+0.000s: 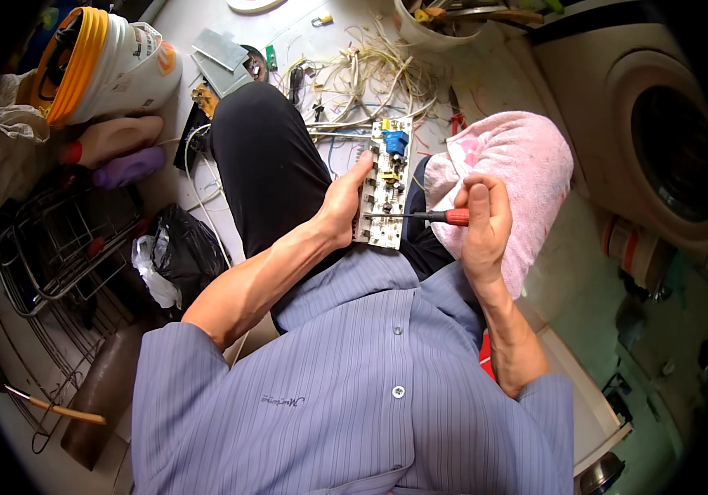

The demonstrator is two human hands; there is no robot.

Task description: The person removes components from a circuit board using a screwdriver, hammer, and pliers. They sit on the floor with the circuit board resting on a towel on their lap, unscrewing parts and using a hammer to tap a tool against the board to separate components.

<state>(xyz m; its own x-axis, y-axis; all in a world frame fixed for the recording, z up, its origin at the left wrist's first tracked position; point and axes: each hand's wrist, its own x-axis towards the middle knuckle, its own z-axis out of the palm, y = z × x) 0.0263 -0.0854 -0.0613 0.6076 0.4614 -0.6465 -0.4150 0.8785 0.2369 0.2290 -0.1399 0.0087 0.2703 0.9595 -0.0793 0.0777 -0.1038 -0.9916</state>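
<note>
At nine o'clock of the picture, a wire rack (49, 247) and a black plastic bag (185, 247) crowd the floor, leaving only a narrow strip beside the person's dark-trousered knee (267, 165). At the centre, the left hand (342, 206) is curled shut around the left long edge of a white circuit board (387, 183), thumb on top, holding it above the lap. At three o'clock of the board, the right hand (479, 219) is closed in a fist on the red handle of a screwdriver (420, 216), whose shaft lies across the board's lower part. A pink towel (519, 177) sits just behind that hand; tangled wires (362, 78) lie at twelve o'clock.
</note>
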